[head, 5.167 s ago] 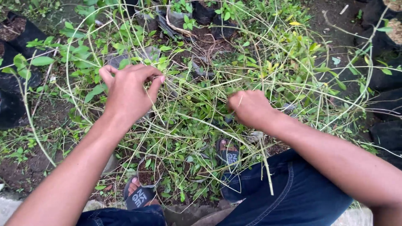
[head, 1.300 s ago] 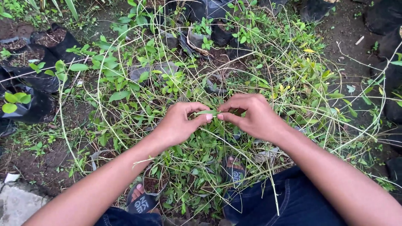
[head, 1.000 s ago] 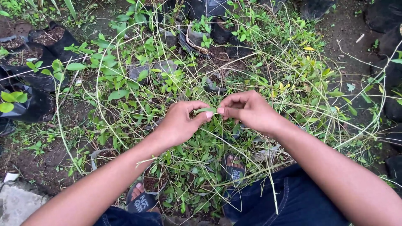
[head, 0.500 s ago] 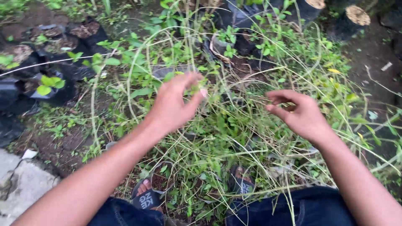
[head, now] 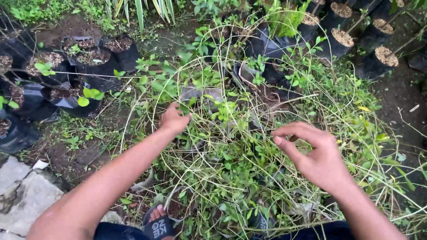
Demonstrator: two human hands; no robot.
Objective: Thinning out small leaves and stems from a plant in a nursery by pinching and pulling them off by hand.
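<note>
vines: tangled thin stems (head: 231,146) with small green leaves, filling centre of frame, over soil.
left hand: (head: 174,119) centre-left, reaching into the tangle, fingers curled on stems; exact hold unclear.
right hand: (head: 313,153) centre-right, above the vines, fingers loosely spread, thumb near forefinger, nothing held.
around: black grow bags (head: 84,58) with soil upper left, more bags (head: 342,40) upper right; stone slab (head: 20,191) lower left; sandal (head: 160,226) bottom centre.
in the way: stems cross the left forearm.
change: 0.5 s ago left hand was open and higher; now deeper in the vines. Earlier both hands pinched one leaf together; now apart.
</note>
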